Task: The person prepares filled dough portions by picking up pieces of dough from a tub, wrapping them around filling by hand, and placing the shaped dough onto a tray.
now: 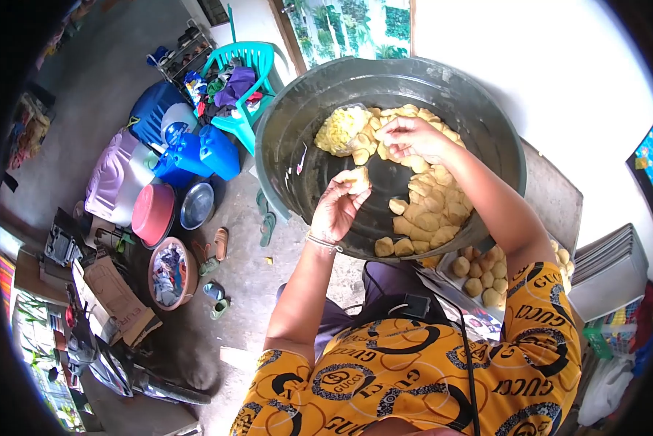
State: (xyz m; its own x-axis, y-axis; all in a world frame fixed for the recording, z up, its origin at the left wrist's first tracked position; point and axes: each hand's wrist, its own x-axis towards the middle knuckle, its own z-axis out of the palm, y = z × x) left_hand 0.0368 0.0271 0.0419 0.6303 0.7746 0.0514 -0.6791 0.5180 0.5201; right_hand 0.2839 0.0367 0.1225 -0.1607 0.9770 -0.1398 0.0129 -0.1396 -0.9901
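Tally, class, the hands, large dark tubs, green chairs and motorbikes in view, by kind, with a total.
Hands: 2 (left hand, right hand)
Large dark tub: 1
Green chair: 1
Motorbike: 1
Total: 5

Rptd "GUCCI" on yel shirt (405, 363), "EUR" on cardbd box (110, 292)

Inside the tub (286, 142), right hand (413, 139) is masking dough (437, 196); grip unclear. Left hand (339, 208) is hiding part of its dough piece (358, 179). Lower right of tub, sleeve (538, 294) is blocking dough balls (474, 285).
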